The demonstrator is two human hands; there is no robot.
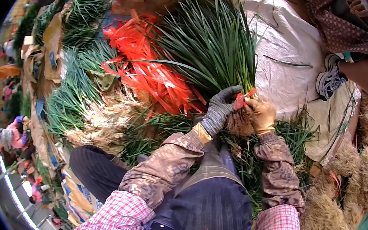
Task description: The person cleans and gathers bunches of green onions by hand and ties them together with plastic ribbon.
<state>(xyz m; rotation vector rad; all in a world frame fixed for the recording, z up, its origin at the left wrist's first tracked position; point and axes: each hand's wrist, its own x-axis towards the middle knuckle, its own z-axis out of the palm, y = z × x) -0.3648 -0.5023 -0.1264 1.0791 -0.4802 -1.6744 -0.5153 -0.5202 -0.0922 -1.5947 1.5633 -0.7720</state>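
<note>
A large bundle of long green stalks (210, 41) fans out away from me, its pale roots (239, 123) toward my body. My left hand (222, 109), in a grey glove, is closed around the base of the bundle on its left side. My right hand (260, 113), in a tan glove, pinches a red strip (240, 101) at the bundle's neck, close to my left fingers. Part of the strip shows between the two hands. The fingertips are partly hidden by the strip and stalks.
A heap of red strips (145, 60) lies left of the bundle. Further left are more green bundles (71, 88) with roots. A pale sheet (281, 58) spreads at right, near another person's shoe (330, 77). Tan root bundles (324, 217) lie at lower right.
</note>
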